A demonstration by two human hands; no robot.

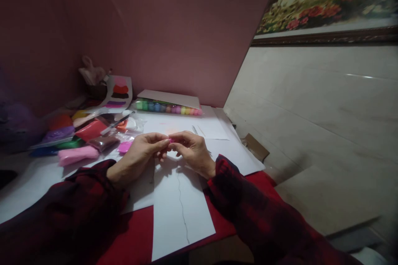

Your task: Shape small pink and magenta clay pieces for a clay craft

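My left hand (139, 153) and my right hand (195, 154) meet above the table, fingertips pinched together. Between them is a small piece of magenta modelling clay (171, 140), mostly covered by the fingers. Beneath the hands lies a white sheet of paper (169, 219) with a thin wavy pencil line running down it. Just left of my left hand is a bright magenta lump of clay (124, 147) in clear wrapping. A pale pink packet of clay (77, 155) lies further left.
Several coloured clay packets, including a red one (92, 130), heap up on the left. Behind the hands lie a silver pen (194, 130) and a clear pack of coloured balls (169, 108). A colour-swatch sheet (127, 91) leans at the back, before a pink panel (174, 29).
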